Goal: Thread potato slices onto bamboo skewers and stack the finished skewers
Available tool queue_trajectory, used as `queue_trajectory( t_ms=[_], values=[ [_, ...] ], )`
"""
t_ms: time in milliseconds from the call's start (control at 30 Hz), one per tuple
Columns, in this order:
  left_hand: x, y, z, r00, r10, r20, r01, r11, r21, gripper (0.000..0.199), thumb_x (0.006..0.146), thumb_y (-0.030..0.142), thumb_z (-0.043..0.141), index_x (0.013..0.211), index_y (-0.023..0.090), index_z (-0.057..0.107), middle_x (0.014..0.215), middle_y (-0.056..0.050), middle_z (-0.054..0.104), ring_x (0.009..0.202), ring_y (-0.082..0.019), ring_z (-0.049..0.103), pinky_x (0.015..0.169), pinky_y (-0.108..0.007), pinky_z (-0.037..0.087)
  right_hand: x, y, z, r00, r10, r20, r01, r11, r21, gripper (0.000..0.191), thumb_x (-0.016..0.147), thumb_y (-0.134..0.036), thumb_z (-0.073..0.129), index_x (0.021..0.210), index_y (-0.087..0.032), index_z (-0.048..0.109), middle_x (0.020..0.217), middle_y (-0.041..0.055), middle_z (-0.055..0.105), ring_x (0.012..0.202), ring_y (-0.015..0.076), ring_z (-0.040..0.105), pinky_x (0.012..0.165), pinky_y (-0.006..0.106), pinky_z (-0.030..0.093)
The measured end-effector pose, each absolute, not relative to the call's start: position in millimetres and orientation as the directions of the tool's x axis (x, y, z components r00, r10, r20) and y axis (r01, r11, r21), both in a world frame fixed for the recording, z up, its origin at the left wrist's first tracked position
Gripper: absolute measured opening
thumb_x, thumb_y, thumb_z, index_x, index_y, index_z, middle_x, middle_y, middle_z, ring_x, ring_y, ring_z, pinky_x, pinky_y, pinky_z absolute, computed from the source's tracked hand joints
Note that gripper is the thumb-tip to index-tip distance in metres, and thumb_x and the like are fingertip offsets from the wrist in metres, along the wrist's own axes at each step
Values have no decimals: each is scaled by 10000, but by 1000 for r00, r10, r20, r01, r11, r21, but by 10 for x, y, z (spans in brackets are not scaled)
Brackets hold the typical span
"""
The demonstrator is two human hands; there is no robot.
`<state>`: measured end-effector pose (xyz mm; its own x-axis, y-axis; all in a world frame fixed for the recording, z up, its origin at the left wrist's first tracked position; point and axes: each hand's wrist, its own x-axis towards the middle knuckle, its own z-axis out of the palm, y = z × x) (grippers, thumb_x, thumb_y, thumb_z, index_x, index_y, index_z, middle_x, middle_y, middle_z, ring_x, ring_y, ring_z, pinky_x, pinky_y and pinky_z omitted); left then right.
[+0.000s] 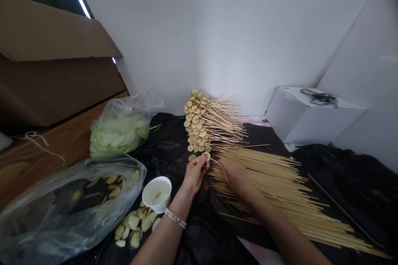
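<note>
Between the fingers of my left hand [196, 172] is a round potato slice [207, 156], held in a pinch. My right hand [234, 175] grips a thin wooden skewer [214, 160], whose tip meets the slice; how deep it goes in I cannot tell. Just beyond lies a stack of skewered potato slices [196, 120], their sticks pointing right. Under and beside my right forearm spreads a large layer of bare skewers [280, 182]. A white cup [157, 192] stands left of my left wrist, with pale pieces inside. Loose potato slices [133, 221] lie in front of it.
A clear plastic bag [130, 186] with more slices lies at left. Behind it sits a bag of pale green leaves [120, 132]. A cardboard box [56, 78] is at far left, a white box [317, 116] at right. Black plastic sheeting [168, 149] covers the work surface.
</note>
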<state>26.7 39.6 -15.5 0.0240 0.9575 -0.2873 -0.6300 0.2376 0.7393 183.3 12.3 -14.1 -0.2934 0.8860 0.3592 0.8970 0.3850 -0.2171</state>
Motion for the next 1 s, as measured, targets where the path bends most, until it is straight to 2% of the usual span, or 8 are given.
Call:
queue_trajectory(
  t_ms=[100, 200, 400, 600, 833, 1000],
  values=[
    [230, 419, -134, -48, 967, -249, -641, 161, 750, 343, 433, 306, 892, 603, 114, 664, 619, 8, 631, 560, -40, 549, 598, -155, 474, 1837, 120, -160, -299, 858, 418, 887, 412, -210, 237, 968, -240, 351, 870, -177, 557, 807, 38, 628, 734, 144, 569, 613, 247, 325],
    [222, 418, -132, -53, 966, -253, -630, 164, 759, 347, 418, 307, 896, 575, 117, 652, 601, 9, 623, 549, -43, 542, 577, -159, 467, 1836, 92, -147, -303, 860, 411, 888, 411, -205, 239, 959, -191, 340, 842, -171, 547, 773, 41, 618, 705, 141, 564, 604, 250, 320],
    [262, 388, -146, -16, 969, -248, -587, 192, 786, 351, 436, 325, 888, 623, 110, 683, 615, -9, 636, 543, -49, 538, 568, -168, 453, 1798, 64, -128, -262, 901, 346, 859, 381, -341, 239, 960, -192, 344, 813, -184, 532, 702, 6, 610, 624, 121, 541, 582, 242, 303],
    [317, 335, -168, 47, 978, -203, -515, 198, 834, 335, 497, 354, 865, 640, 106, 691, 589, -11, 613, 528, -62, 514, 559, -188, 432, 1753, 59, -156, -263, 848, 460, 879, 408, -249, 239, 935, -148, 339, 797, -180, 531, 771, 35, 613, 696, 143, 542, 626, 256, 305],
    [343, 301, -157, 90, 975, -202, -474, 220, 853, 334, 506, 351, 861, 649, 101, 693, 593, -21, 624, 522, -65, 517, 566, -191, 424, 1765, 46, -103, -257, 911, 321, 896, 349, -273, 233, 963, -207, 336, 847, -179, 537, 692, 14, 630, 566, 127, 534, 543, 269, 236],
    [348, 298, -138, 96, 966, -240, -469, 257, 845, 344, 474, 344, 872, 634, 100, 690, 601, -33, 640, 521, -70, 530, 572, -195, 437, 1727, 49, -141, -221, 920, 324, 919, 308, -247, 225, 959, -197, 343, 853, -185, 541, 727, 24, 643, 623, 140, 562, 557, 266, 251]
  ],
)
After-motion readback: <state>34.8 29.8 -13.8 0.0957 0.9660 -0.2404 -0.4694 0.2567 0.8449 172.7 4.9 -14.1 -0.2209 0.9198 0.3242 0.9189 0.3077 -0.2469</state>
